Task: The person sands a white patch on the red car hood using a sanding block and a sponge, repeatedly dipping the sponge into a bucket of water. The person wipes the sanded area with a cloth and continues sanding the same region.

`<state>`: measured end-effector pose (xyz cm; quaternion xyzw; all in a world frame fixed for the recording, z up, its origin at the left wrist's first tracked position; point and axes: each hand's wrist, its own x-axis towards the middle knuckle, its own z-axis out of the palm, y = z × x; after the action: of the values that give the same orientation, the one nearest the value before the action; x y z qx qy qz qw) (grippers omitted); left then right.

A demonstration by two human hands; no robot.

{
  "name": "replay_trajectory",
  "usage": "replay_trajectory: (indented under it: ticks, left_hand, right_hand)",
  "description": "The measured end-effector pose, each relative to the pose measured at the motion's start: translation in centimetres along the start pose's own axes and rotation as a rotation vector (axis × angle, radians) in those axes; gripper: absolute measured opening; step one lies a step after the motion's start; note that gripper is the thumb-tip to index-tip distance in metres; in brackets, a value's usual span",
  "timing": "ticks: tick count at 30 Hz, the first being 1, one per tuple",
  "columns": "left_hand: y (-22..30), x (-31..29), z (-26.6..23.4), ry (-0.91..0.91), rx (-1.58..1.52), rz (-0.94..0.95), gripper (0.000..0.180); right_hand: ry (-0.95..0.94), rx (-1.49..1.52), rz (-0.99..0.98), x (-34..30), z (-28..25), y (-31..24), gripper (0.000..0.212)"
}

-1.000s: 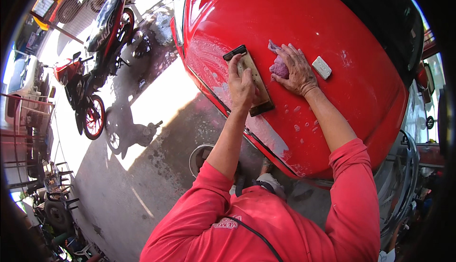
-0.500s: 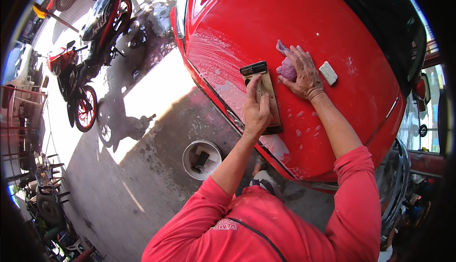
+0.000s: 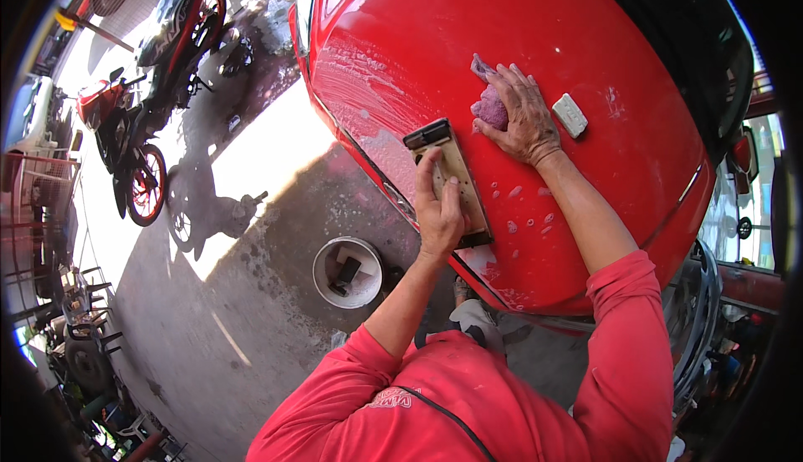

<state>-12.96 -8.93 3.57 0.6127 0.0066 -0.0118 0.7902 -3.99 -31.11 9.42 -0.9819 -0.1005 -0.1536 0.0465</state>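
My left hand (image 3: 441, 219) grips a long, flat sanding block (image 3: 466, 184) with dark clamps at its ends. Its fingers and thumb press on the light-coloured body as it lies on the red car hood (image 3: 544, 35), near the front edge. Over a damp, bunched purple cloth (image 3: 490, 109) my right hand (image 3: 529, 119) rests, the fingers curved around it on the hood. Just right of that hand lies a white rectangular bar (image 3: 570, 115). Pale, foamy residue (image 3: 355, 77) streaks the hood's front left, and wet droplets dot the paint near the block.
A white bucket (image 3: 348, 272) with a dark block and pale liquid stands on the concrete floor, left of my legs. At the upper left a red and black motorcycle (image 3: 138, 140) is parked. Metal racks and clutter (image 3: 84, 320) line the left; the dark windshield (image 3: 669, 35) borders the hood.
The sanding block has slid nearer to me and slightly left along the hood with my left hand. My right hand stays on the cloth; the whole view has shifted a little.
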Motion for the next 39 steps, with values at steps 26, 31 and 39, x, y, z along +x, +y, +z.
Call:
replay_trajectory:
  ticks: [26,31,39]
  left_hand:
    - [1.5,2.7,-5.6,0.466,-0.122,-0.090,0.049]
    - [-0.4,-17.3,9.1,0.234,0.310,0.029,0.057]
    - [-0.4,-4.0,-5.6,0.419,-0.149,-0.073,0.054]
  right_hand:
    - [0.068,0.041,-0.093,1.0,0.6,-1.5,0.087]
    - [0.028,0.007,-0.062,0.6,1.1,0.5,0.087]
    - [0.086,0.022,-0.134,1.4,1.2,-1.4,0.086]
